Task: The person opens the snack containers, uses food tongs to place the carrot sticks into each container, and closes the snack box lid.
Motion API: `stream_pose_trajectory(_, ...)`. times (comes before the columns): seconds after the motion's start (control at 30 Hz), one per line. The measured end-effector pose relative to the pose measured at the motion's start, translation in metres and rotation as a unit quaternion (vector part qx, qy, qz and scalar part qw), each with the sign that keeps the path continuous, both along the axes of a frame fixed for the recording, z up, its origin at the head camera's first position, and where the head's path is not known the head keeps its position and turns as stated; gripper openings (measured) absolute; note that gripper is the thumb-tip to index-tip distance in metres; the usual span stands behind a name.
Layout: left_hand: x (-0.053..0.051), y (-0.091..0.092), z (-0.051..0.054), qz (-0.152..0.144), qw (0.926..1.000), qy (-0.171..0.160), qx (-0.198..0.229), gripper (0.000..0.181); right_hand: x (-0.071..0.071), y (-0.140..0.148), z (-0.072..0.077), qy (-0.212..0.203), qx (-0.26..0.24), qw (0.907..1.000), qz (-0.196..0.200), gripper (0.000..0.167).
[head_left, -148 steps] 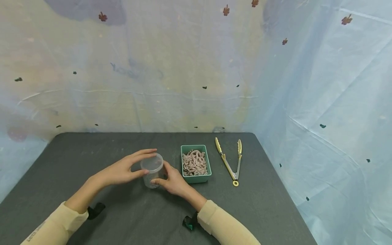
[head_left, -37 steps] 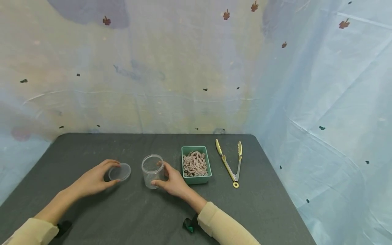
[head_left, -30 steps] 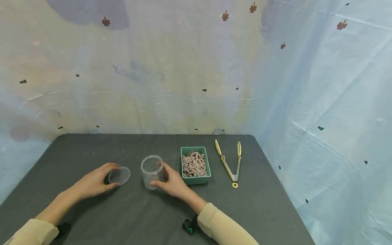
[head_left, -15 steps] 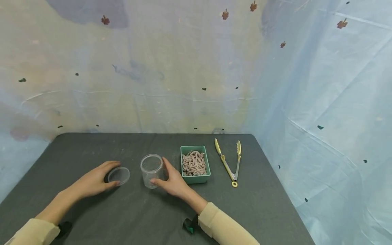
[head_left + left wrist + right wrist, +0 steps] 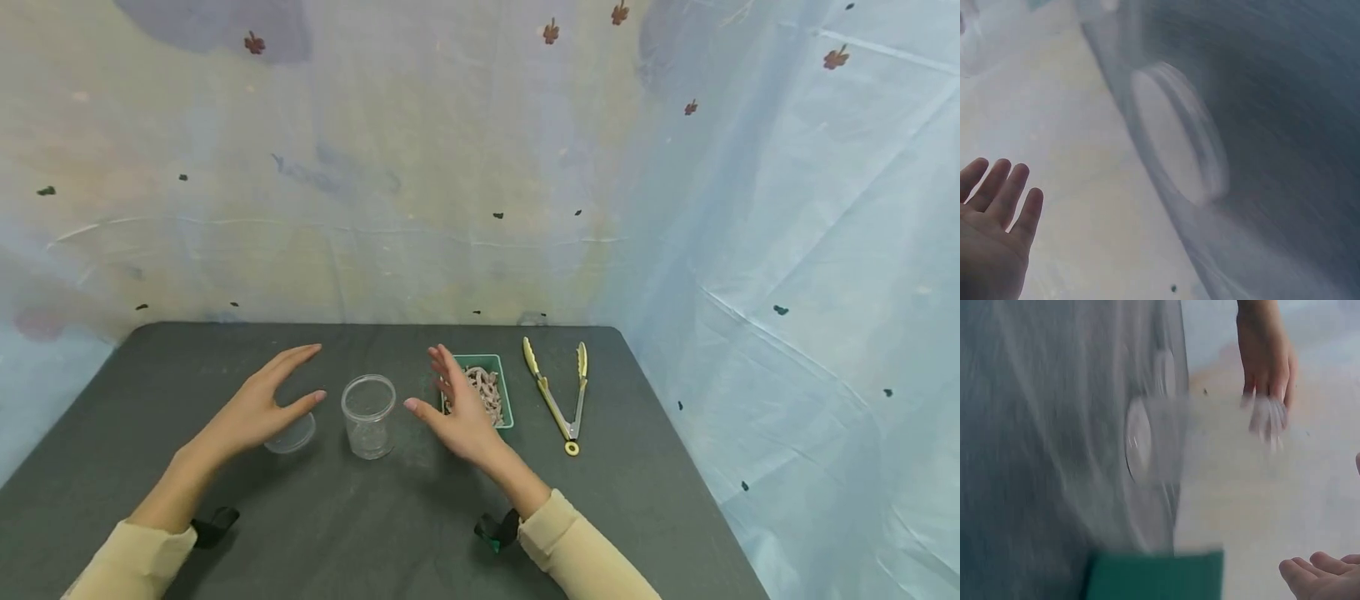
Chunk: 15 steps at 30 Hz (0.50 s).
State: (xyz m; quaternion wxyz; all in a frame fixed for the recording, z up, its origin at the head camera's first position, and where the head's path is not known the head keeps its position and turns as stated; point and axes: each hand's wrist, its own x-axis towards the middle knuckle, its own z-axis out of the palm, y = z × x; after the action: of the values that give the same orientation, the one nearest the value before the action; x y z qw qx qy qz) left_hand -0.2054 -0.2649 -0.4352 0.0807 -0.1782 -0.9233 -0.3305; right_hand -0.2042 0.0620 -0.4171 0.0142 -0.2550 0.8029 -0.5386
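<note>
Jar (image 5: 368, 421), clear and upright with its mouth uncovered, stands on the counter (image 5: 420, 517) between two hands, a little left of the middle. Fingers of the left hand (image 5: 258, 408) are straight and set wide from the thumb, pointing toward the jar from its left, apart from it. Fingers of the right hand (image 5: 465, 421) are likewise straight, with the thumb spread wide and its tip turned to the jar's right side, a gap between them. Neither hand holds anything.

Just left of the jar, toward the counter's left edge, lies the round clear lid (image 5: 294, 433), partly hidden by the left hand; the wrist views are smeared, so whether that hand brushes the lid I cannot tell. Behind the right hand sits the green tub (image 5: 480, 361), its left part covered from sight, with pale brownish strips (image 5: 487, 392) in it. It stands toward the far edge, right of the jar.

Farther right, near the far right corner, the tongs (image 5: 556, 408) lie with legs spread, yellow tips toward the far edge and yellow ring toward the near edge.

Cream sleeves (image 5: 585, 546) reach to the forearms, with a dark strap (image 5: 215, 527) showing by each wrist. Beyond the far edge hangs a pale, patterned sheet (image 5: 450, 167), running on past the right edge.
</note>
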Motion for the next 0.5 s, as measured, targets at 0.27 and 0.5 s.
stream_pose_trajectory(0.27,-0.005,0.028,0.008,0.002,0.9937,0.069,0.089,0.069,-0.023,0.059,-0.003,0.053,0.001,0.9904,-0.128,0.084)
stream_pose_trajectory(0.5,-0.004,0.044,0.013,-0.013,0.9862,0.057,0.155,0.072,-0.045,0.126,-0.025,0.010,0.115,0.9598,-0.256,0.089)
